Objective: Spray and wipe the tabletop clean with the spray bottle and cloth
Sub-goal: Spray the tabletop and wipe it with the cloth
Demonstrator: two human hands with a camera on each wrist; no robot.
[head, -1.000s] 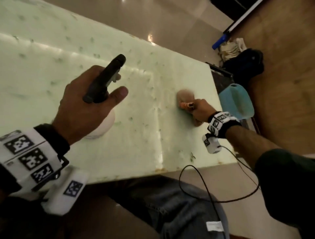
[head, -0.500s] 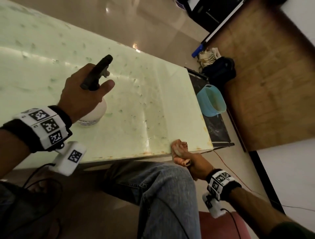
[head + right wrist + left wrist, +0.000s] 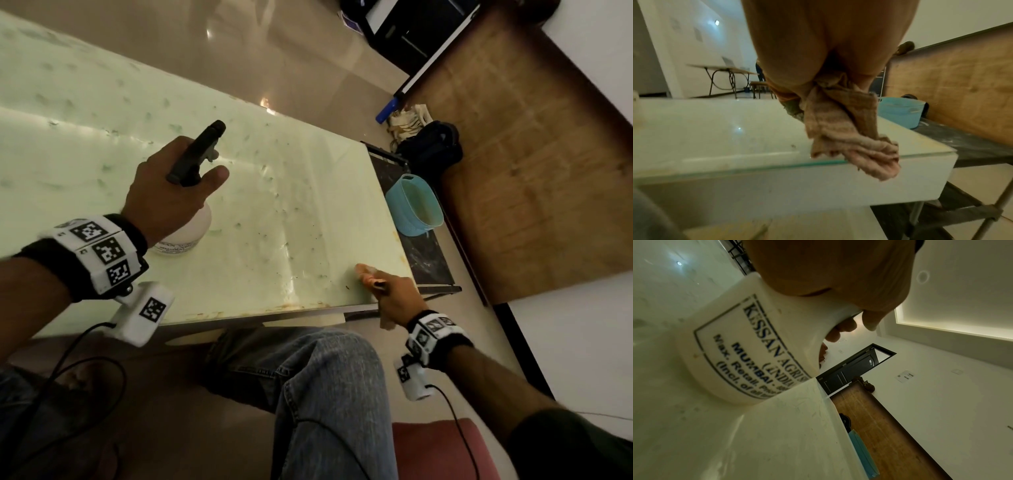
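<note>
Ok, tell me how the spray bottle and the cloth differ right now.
The bottle is rigid, white with a black head, and stands upright on the tabletop; the cloth is limp, pinkish, and hangs bunched at the table's near edge. The left hand grips the bottle near the middle; the right hand holds the cloth near the corner. Both are held.

Tabletop between the two hands: bare glass, open passage. Spray bottle stands under the left hand, blocking that patch. Ahead of the right hand fingers, surface free. Just past them to the right, blue tub sits off the table edge.
</note>
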